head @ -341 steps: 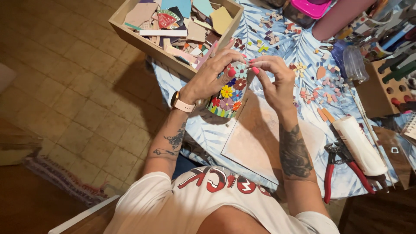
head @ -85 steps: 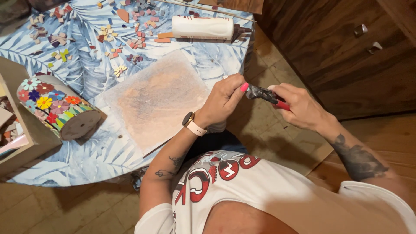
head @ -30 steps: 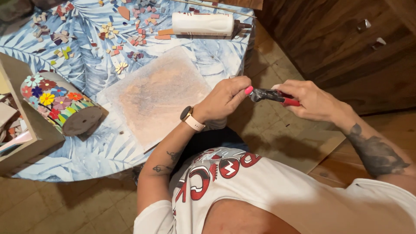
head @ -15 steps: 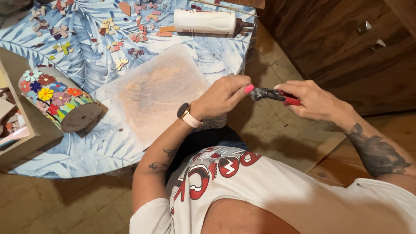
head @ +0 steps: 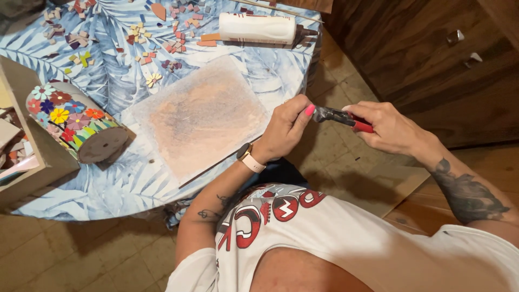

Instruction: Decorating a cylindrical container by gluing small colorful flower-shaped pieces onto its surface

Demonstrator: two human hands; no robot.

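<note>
I am gripping red-handled metal tile nippers [head: 341,117] in my closed right hand [head: 390,128], just off the leaf-print tablecloth's [head: 124,178] edge; my left hand's [head: 284,130] fingertips are pinching at their jaws, seemingly steadying a piece I cannot see; squeezing likely comes next.

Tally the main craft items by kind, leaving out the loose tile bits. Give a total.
Flower-mosaic cylinder: 1
White glue bottle: 1
Pinkish work board: 1
Red-handled nippers, in the right hand, left hand at the tip: 1
Wooden box: 1
Total: 5

Red-handled metal nippers [head: 341,117], roughly level past the table edge, gripped between both hands, jaws leftward.
</note>
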